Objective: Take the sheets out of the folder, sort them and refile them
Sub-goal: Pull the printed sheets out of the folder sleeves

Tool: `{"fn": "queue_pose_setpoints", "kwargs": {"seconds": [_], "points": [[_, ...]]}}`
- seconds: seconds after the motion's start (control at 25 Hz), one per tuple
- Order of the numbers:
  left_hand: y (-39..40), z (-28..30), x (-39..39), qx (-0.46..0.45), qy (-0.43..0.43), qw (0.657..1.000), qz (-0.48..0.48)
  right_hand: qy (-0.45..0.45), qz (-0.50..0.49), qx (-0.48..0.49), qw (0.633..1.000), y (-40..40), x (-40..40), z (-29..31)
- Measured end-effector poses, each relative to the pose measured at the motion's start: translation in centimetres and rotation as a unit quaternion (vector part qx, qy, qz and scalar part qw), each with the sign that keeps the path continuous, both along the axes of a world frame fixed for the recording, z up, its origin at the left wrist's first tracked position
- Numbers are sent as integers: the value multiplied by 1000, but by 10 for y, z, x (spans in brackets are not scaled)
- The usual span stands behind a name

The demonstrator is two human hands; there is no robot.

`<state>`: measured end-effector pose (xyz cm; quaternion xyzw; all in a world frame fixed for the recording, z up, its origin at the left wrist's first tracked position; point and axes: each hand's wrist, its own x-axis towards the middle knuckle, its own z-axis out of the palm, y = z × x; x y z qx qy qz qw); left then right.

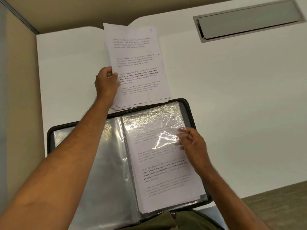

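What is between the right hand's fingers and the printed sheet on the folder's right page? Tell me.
The clear plastic sleeve. The right hand has its fingers at the sleeve's outer edge, and the printed sheet lies beneath the glossy film in the open folder. Nothing else visible blocks it.

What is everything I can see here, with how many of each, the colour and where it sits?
Display folder: one, dark cover with clear plastic sleeves, open on the near part of the desk.
Loose sheets: one stack, white with printed text, beyond the folder.
Sleeved sheet: at least one, white, on the folder's right side.
Desk: one, white.
Cable hatch: one, grey metal, far right of desk.
Left hand: holds the loose sheets' left edge.
Right hand: fingers at the right-side sleeve's edge.
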<state>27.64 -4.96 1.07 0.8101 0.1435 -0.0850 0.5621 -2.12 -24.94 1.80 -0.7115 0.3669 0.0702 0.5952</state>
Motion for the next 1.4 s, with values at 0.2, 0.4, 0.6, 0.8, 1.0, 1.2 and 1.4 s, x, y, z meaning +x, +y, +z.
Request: {"fn": "queue_pose_setpoints", "kwargs": {"seconds": [0.2, 0.4, 0.6, 0.8, 1.0, 1.2, 1.4], "points": [[8, -6, -28, 70, -66, 994, -55, -8, -7, -1, 1000, 2, -1, 1], [24, 6, -97, 158, -139, 968, -139, -19, -23, 26, 999, 4, -4, 5], [50, 5, -180, 227, -128, 945, -196, 14, -15, 91, 996, -1, -7, 21], [78, 13, -231, 154, -47, 954, -254, 48, 52, 118, 990, 0, -13, 48], [90, 25, -252, 109, 51, 968, -222, 116, 170, 138, 969, 15, -15, 76], [102, 39, -262, -24, 127, 975, -179, 71, 240, 147, 957, 47, -12, 96], [117, 46, -275, -110, 188, 970, -106, 6, 307, 206, 929, 87, -10, 104]]}}
